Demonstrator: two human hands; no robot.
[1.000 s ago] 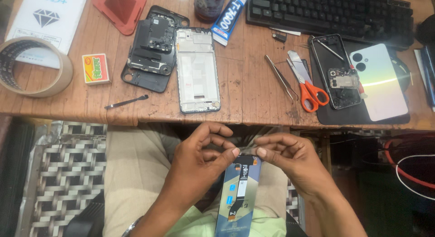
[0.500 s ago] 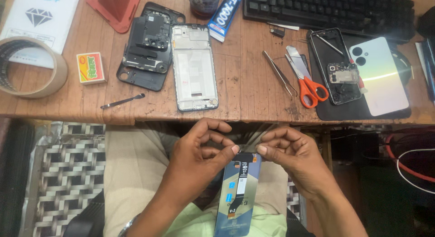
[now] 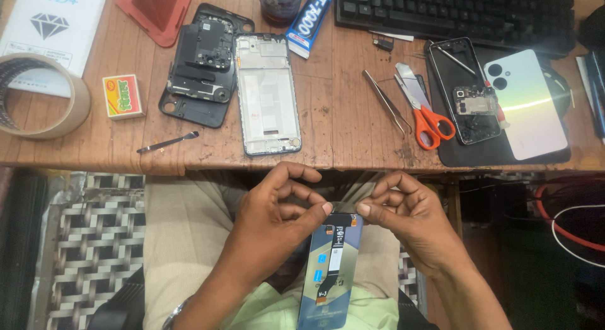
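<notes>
Head view: both hands' fingers [image 3: 324, 209] pinched on phone screen panel [image 3: 333, 267] over lap, below table [image 3: 340, 115].

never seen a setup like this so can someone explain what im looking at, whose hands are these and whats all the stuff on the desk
The one picture comes from a camera worn on a person's head, looking down at their own lap and a wooden desk. The left hand and right hand both pinch the top edge of a phone screen panel, held upright over the lap. On the desk lie a bare phone frame, a dark back part, orange-handled scissors, tweezers, a tape roll, a glue tube, a keyboard and a pale phone back cover.
</notes>
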